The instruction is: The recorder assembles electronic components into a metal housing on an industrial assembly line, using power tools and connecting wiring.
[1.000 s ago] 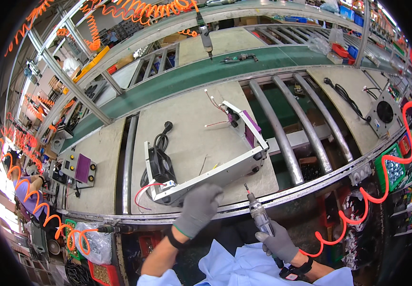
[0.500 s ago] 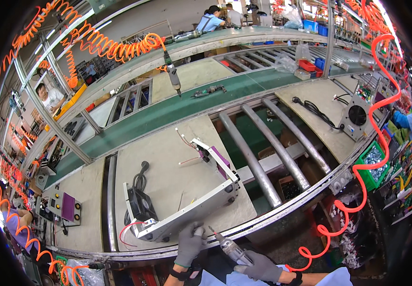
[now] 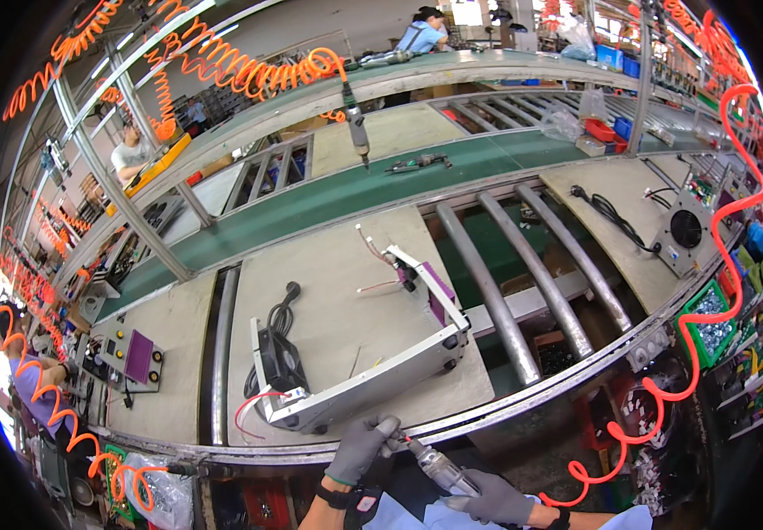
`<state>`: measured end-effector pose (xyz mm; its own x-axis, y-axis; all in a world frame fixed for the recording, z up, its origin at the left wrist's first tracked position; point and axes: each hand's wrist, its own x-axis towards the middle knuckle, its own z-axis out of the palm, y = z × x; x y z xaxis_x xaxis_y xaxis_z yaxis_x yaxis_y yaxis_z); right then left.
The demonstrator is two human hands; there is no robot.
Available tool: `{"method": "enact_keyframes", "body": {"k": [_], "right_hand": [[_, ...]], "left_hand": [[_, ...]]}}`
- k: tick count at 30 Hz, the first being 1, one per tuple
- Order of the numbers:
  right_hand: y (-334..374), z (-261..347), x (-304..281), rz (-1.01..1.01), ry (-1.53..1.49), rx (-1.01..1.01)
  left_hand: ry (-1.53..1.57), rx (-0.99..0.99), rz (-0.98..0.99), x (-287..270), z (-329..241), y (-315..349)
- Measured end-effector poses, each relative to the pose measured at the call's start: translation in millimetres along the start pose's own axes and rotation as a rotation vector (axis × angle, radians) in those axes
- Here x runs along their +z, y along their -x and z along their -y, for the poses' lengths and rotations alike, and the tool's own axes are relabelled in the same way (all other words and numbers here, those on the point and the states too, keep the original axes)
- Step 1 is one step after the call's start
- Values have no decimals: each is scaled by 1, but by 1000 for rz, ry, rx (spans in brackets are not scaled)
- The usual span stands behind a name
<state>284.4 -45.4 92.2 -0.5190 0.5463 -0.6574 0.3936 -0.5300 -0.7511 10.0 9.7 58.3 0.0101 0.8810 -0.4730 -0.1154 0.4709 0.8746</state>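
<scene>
Wrapped in a grey glove, my right hand (image 3: pixel 494 497) grips a pneumatic screwdriver (image 3: pixel 440 469) with a clear-silver body, its bit pointing up and left. My gloved left hand (image 3: pixel 360 449) is closed, thumb and fingertips pinched together right beside the bit's tip; whatever they hold is too small to make out. Just beyond both hands, a white metal frame (image 3: pixel 372 386) lies on a pale board (image 3: pixel 337 256). It carries a black fan (image 3: pixel 288 358) at its left end and a purple panel (image 3: pixel 437 300) at its right. A coiled black power cord (image 3: pixel 282 318) rests by the fan.
Bare steel rollers (image 3: pixel 487 291) run right of the board. An orange coiled air hose (image 3: pixel 655 433) loops down the right side. Another screwdriver (image 3: pixel 357 131) hangs over the green belt (image 3: pixel 311 216). A green bin of screws (image 3: pixel 709 325) stands right; another unit (image 3: pixel 134 358) sits left.
The screwdriver's bit has come up against my left fingertips, which were a little apart from it. The whole view has shifted, so the bench appears farther right and slightly higher.
</scene>
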Motion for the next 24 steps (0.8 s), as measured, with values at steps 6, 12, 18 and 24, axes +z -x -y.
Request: {"method": "enact_keyframes", "body": {"k": [6, 12, 18, 24], "right_hand": [[-7, -11, -4, 37, 6, -61], [1, -8, -16, 106, -65, 9], [6, -10, -13, 147, -132, -15], [-4, -15, -22, 231, -182, 74]], "left_hand": [[54, 1, 24, -2, 14, -2], [69, 10, 100, -4, 14, -1], [47, 37, 120, -2, 16, 1], [175, 92, 172, -6, 23, 4]]}}
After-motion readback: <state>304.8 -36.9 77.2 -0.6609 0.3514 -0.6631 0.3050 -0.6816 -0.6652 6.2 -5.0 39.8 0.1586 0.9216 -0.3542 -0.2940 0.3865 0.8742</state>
